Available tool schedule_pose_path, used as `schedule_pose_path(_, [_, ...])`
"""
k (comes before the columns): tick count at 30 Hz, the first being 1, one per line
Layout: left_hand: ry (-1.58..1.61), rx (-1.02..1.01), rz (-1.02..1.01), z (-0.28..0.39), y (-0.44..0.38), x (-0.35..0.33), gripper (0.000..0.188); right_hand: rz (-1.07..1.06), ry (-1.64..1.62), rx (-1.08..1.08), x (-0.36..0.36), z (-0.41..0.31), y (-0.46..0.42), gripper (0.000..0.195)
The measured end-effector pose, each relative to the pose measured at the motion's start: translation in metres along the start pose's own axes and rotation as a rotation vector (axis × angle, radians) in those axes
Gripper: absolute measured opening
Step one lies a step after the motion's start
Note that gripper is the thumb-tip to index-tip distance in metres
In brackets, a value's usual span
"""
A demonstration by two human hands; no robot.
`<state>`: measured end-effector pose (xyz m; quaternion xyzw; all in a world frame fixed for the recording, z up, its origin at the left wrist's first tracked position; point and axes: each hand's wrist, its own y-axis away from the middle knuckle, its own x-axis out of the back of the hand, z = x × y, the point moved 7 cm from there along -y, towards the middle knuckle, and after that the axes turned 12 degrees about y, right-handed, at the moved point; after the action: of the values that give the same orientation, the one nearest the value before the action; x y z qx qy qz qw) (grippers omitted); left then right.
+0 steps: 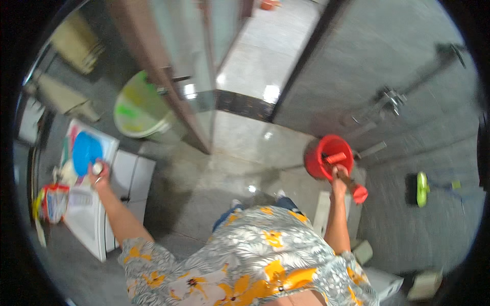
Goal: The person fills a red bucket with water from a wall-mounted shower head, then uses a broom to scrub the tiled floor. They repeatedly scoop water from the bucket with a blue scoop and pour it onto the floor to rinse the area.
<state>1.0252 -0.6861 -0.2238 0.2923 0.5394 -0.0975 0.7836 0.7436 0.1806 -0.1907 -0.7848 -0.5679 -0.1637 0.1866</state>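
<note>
At the left, my left hand (99,176) is closed around a small white object (97,167), perhaps a bottle or its cap, beside a blue plastic basin (86,153) on the white washbasin counter (87,225). On the right, my right hand (339,176) grips a brown handle (346,179) with a red end, over the rim of a red plastic bucket (314,162). A red piece (336,157) shows in the bucket's mouth; whether it belongs to the handle I cannot tell. Blur hides the finer detail.
A large pale green tub (141,111) stands behind the half-open glass door (191,76). A red and white packet (55,202) is on the counter. Shower fittings (393,100) and a green-headed tool (422,189) are on the right wall. The floor (229,164) looks wet.
</note>
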Motion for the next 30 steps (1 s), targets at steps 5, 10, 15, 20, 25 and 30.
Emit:
schedule_pose_path(5, [0.062,-0.068,0.037,0.015,0.012,0.007,0.037,0.495,-0.423,-0.22,0.105,0.049,0.023,0.022])
schedule_pose_path(10, [-0.125,-0.183,-0.294,-0.038,0.118,-0.047,0.037,0.892,-0.704,-0.444,0.17,0.14,0.117,0.022])
schedule_pose_path(15, [-0.344,-0.043,-0.557,-0.1,0.221,-0.036,0.039,0.997,-0.819,-0.527,0.152,0.174,0.201,0.021])
schedule_pose_path(20, [-0.624,0.464,-0.419,-0.114,0.252,0.084,0.05,1.005,-0.856,-0.568,0.155,0.209,0.196,0.023])
schedule_pose_path(25, [-0.887,0.82,-0.236,-0.186,0.287,0.089,0.056,1.064,-0.877,-0.556,0.152,0.231,0.203,0.022])
schedule_pose_path(30, [-0.935,1.014,-0.291,-0.27,0.27,0.071,0.061,1.104,-0.773,-0.562,0.148,0.232,0.193,0.017])
